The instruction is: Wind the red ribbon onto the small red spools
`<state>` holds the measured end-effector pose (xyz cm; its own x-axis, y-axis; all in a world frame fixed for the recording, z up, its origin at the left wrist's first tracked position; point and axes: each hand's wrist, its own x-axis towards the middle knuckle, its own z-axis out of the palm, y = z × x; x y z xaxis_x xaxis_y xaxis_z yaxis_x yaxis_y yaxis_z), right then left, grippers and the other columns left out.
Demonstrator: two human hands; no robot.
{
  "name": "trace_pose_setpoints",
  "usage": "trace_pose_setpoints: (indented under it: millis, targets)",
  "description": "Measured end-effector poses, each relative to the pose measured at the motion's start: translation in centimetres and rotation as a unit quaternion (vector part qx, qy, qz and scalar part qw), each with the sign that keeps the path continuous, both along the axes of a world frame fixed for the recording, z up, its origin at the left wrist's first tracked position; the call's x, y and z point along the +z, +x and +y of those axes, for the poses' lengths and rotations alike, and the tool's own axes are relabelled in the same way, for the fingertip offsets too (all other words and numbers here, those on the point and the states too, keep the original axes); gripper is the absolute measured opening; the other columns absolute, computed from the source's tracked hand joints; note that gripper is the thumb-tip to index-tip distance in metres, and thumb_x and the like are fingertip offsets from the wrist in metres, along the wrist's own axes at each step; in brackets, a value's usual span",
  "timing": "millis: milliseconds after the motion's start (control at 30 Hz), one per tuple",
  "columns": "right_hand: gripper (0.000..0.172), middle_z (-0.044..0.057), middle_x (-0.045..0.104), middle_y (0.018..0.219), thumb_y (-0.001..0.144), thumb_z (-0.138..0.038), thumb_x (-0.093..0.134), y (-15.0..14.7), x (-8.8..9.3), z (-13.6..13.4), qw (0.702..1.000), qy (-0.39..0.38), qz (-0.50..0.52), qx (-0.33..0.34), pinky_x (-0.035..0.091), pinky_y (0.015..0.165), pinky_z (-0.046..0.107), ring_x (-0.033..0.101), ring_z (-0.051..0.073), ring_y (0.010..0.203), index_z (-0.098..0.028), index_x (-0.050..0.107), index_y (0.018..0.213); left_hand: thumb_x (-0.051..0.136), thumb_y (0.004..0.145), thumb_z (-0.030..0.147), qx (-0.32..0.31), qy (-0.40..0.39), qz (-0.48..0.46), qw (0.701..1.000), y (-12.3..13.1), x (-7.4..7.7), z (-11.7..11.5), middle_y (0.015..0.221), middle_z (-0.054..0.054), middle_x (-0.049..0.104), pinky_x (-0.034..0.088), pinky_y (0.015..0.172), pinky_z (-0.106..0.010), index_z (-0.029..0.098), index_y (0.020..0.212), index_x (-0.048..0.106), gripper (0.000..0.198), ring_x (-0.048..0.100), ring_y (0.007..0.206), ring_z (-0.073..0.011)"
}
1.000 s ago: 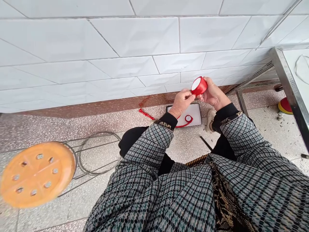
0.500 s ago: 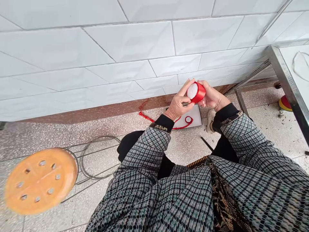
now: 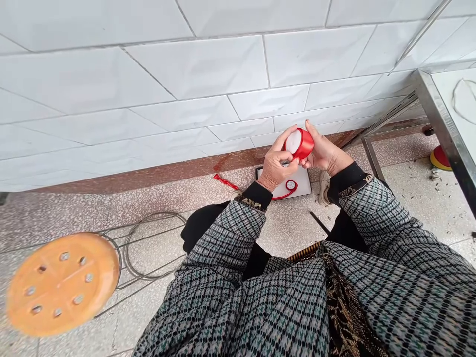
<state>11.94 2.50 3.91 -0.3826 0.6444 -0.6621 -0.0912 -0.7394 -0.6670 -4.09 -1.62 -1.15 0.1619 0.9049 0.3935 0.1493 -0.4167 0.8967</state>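
A red ribbon roll (image 3: 299, 143) with a white face is held up between both hands in front of the tiled wall. My right hand (image 3: 325, 151) grips the roll from the right, fingers curled round its rim. From the left, my left hand (image 3: 277, 161) touches it, with its fingers bent over the white face and lower edge. Below the hands, on the floor, lies a white board (image 3: 303, 181) with a smaller red ribbon spool (image 3: 290, 185) on it. A loose red ribbon strand (image 3: 225, 182) trails left from there.
An orange round stool (image 3: 61, 283) with a wire frame stands at lower left. A steel-framed table (image 3: 444, 119) rises at right, with a red and yellow object (image 3: 441, 159) under it. My shoe (image 3: 324, 185) rests by the board. The white tiled wall (image 3: 186, 74) is close ahead.
The roll and both hands have come down slightly and shifted left. My left hand went from pinching the roll's lower edge to spreading its fingers over the white face.
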Motion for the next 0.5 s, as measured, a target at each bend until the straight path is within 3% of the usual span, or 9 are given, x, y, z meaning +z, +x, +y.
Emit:
trace_pose_setpoints:
  millis: [100, 267, 400, 500]
  targets:
    - [0.079, 0.007, 0.068, 0.06, 0.095, -0.093, 0.046, -0.1, -0.1, -0.1, 1.0, 0.009, 0.01, -0.005, 0.043, 0.035, 0.021, 0.054, 0.013, 0.043, -0.019, 0.072, 0.094, 0.072, 0.083, 0.023, 0.02, -0.038, -0.007, 0.999, 0.0, -0.5, 0.1, 0.157, -0.007, 0.067, 0.063, 0.1, -0.046, 0.021, 0.054, 0.041, 0.043, 0.067, 0.136, -0.0316]
    - [0.062, 0.006, 0.073, 0.073, 0.101, -0.077, 0.057, 0.0, 0.8, -0.5, 0.998, 0.014, 0.06, -0.006, 0.06, 0.049, 0.023, 0.064, 0.014, 0.055, -0.017, 0.072, 0.102, 0.07, 0.087, 0.026, 0.004, -0.054, -0.035, 0.998, -0.7, -0.6, 0.5, 0.16, -0.01, 0.065, 0.062, 0.087, -0.038, 0.02, 0.054, 0.037, 0.047, 0.069, 0.13, -0.0266]
    - [0.037, 0.005, 0.078, 0.087, 0.098, -0.055, 0.075, 0.3, 0.9, -0.6, 0.995, 0.034, 0.091, -0.032, 0.067, 0.063, 0.022, 0.075, 0.014, 0.071, -0.02, 0.071, 0.11, 0.071, 0.085, 0.026, 0.011, -0.039, -0.065, 0.997, -1.1, -0.7, 0.8, 0.159, -0.008, 0.066, 0.063, 0.101, -0.046, 0.02, 0.054, 0.04, 0.044, 0.067, 0.139, -0.0287]
    - [0.035, 0.006, 0.079, 0.089, 0.098, -0.053, 0.077, 0.2, 0.4, -0.7, 0.995, 0.048, 0.086, -0.027, 0.066, 0.062, 0.02, 0.076, 0.014, 0.071, -0.02, 0.071, 0.11, 0.069, 0.086, 0.023, 0.024, -0.044, -0.066, 0.997, -1.1, -0.9, 0.9, 0.159, -0.006, 0.066, 0.059, 0.112, -0.052, 0.021, 0.054, 0.043, 0.042, 0.064, 0.146, -0.0284]
